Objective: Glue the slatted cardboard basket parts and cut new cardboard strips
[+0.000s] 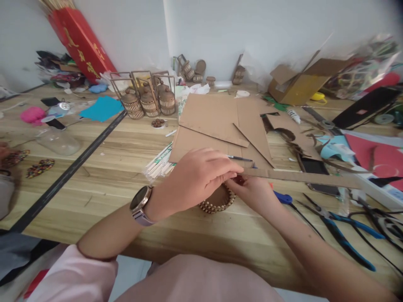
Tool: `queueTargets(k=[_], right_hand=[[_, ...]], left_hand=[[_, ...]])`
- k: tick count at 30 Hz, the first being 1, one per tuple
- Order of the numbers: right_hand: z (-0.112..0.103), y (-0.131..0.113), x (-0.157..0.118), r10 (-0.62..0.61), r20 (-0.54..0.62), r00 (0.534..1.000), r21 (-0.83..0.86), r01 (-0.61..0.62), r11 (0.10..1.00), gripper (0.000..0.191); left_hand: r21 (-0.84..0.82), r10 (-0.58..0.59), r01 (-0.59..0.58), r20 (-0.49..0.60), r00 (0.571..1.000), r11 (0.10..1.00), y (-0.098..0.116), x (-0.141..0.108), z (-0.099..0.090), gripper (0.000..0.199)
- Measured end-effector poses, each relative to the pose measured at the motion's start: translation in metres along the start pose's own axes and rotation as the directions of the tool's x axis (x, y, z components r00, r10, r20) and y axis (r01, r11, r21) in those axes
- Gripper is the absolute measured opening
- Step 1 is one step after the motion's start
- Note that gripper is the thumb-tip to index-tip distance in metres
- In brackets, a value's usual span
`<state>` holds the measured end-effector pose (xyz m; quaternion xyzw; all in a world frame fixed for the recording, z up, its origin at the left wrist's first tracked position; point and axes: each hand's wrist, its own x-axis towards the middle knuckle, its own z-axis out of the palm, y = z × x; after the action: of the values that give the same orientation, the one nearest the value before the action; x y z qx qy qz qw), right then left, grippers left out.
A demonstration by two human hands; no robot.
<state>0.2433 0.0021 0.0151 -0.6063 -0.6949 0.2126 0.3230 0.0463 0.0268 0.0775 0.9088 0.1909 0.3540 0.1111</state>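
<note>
Okay, I pinch a long, flat, brown cardboard strip [305, 176].
My left hand [198, 178] reaches over, fingertips pressed on its end; my right hand [256, 192] curls just under, but I can't tell what it grips. The strip sticks out right of the grip. It looks light and bendy, so I'd hold its flat faces. A round brown basket with a bumpy rim [217, 207] sits below.

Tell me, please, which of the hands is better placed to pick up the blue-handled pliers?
Probably the right hand: the blue-handled pliers lie to the right, beside its forearm. The left hand is farther away, on that forearm's other side.
</note>
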Motion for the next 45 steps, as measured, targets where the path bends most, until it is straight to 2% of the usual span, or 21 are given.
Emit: queueTargets(k=[34,41,45], right_hand=[[0.0039,0.0044,0.0023,-0.021,-0.014,1.0,0.064,0.022,0.998,0.028],[0.0037,0.0037,0.0002,0.002,-0.001,1.0,0.067,-0.002,0.998,0.032],[0.0014,0.0071,0.001,-0.038,0.021,0.999,0.044,0.037,0.998,0.035]], left_hand=[[0.009,0.017,-0.017,-0.011,1.0,1.0,-0.0004,0.0007,-0.0004,0.017],[0.015,0.014,-0.014,-0.011,1.0,1.0,-0.0015,-0.0002,0.0003,0.016],[0.016,0.025,-0.024,-0.011,1.0,1.0,-0.001,0.0005,0.0009,0.015]])
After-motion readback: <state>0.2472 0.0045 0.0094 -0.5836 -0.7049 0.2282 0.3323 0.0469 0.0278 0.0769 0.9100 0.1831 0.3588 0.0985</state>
